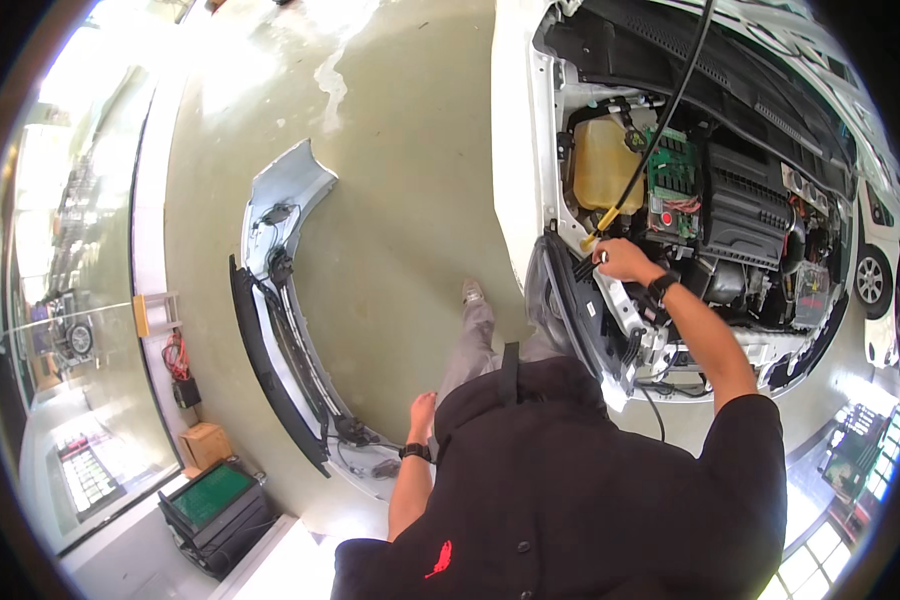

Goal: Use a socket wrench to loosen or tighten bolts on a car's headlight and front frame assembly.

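Observation:
My right hand (627,262) reaches into the front corner of an open engine bay, its fingers pinched together at the upper edge of a dark headlight (573,310). A small dark piece shows at the fingertips, too small to name. Just beyond the fingers is the yellow lower end of the black hood prop rod (660,135). My left hand (423,412) hangs beside my left thigh, apart from any part. Its fingers are mostly turned from view, so whether they are curled round anything is unclear.
A yellowish coolant tank (606,165), a green circuit board (672,165) and a black engine cover (745,205) fill the bay. A detached bumper (288,300) lies on the floor to my left. A wooden box (205,445) and a black cart (218,515) stand farther left.

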`<state>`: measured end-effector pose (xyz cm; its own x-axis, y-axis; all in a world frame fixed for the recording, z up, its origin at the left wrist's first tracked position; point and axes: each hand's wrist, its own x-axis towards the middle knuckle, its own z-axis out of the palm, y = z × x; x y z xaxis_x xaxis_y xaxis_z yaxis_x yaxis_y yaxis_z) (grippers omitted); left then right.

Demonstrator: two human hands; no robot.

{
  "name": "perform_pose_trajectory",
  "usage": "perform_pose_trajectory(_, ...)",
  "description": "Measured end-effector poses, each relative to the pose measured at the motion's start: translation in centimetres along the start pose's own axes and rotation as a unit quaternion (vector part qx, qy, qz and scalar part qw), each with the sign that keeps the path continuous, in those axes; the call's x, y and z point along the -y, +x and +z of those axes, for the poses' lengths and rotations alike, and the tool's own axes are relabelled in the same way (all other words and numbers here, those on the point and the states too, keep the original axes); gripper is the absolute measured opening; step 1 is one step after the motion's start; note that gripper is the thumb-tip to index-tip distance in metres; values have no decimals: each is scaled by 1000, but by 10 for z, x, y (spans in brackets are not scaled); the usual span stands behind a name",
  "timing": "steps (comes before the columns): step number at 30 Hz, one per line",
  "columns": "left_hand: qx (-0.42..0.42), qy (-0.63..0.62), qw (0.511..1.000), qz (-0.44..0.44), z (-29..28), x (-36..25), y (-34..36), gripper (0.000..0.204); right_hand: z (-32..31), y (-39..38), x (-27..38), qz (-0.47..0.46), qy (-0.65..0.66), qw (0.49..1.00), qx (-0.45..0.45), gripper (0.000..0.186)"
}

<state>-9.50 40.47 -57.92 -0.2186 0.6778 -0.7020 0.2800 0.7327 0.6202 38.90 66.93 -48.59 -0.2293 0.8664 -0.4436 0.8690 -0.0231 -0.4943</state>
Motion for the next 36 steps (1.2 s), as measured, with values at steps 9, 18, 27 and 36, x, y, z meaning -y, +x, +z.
perform_pose_trajectory(9, 123, 49, 990, -58, -19, 34, 35, 21, 19, -3, 23, 305, 648, 693, -83, 7)
perform_pose_trajectory(18, 58, -109, 988, -92, -78, -91, 143, 26, 55, -6, 3, 391, 766, 445, -249, 20)
perform_pose_trajectory(27, 86, -24, 993, -72, -89, -131, 179, 27, 34, -4, 26, 253, 88, 942, -202, 28)
perform_pose_trajectory(36, 245, 141, 959, -4, -33, -128, 150, 30, -19, -9, 21, -38, -215, 976, -6, 26)
